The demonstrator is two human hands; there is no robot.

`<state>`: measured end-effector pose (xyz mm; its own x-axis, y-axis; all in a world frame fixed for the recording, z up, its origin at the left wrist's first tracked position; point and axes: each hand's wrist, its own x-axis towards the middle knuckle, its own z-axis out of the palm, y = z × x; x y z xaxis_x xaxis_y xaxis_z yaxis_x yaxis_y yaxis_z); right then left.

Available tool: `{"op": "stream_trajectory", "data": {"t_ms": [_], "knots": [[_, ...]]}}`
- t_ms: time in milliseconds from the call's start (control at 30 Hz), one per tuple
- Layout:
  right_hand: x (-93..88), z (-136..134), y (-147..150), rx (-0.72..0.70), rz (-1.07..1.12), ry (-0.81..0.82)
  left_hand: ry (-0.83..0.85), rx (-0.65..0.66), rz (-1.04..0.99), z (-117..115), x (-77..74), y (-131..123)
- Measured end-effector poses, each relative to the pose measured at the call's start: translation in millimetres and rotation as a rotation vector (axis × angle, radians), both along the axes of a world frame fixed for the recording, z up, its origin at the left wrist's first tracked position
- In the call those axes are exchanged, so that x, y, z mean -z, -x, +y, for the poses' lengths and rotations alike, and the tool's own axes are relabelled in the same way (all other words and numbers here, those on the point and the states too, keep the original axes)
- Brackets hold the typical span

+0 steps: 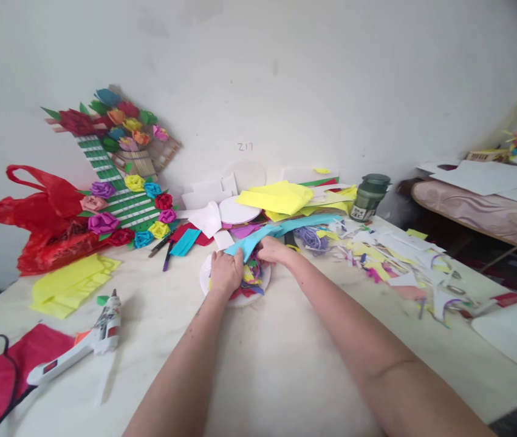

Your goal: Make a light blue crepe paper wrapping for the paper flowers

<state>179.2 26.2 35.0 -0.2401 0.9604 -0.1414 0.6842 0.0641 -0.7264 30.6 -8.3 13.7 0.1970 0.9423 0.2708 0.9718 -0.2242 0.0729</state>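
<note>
A long strip of light blue crepe paper slants over a round white plate heaped with colourful paper scraps. At the strip's near left end, my left hand is closed on the paper, its fingers over the plate. My right hand is closed at the strip's lower edge, fingers curled inward and partly hidden. Beyond it, the strip runs back to the right, past a bundle of purple shreds.
A glue gun lies at left near yellow paper and a red bag. Paper flowers on a green-and-white frame lean against the wall. A dark green jar stands behind paper offcuts at right.
</note>
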Motion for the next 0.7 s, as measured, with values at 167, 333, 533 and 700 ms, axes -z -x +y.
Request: {"op": "stream_trajectory", "data": {"t_ms": [167,333,533,700], "knots": [[-3.5,3,-18,0.036,0.174,0.151,-0.024,0.037,0.036,-2,-0.1,2],[-3.0,12,-42,0.169,0.604,0.345,-0.044,0.048,0.034,2,4.4,3],[10.4,25,-35,0.530,1.141,0.256,-0.054,0.029,-0.089,2,5.5,2],[8.6,29,-27,0.699,1.400,-0.046,-0.057,0.020,-0.161,0,3.7,1]]}}
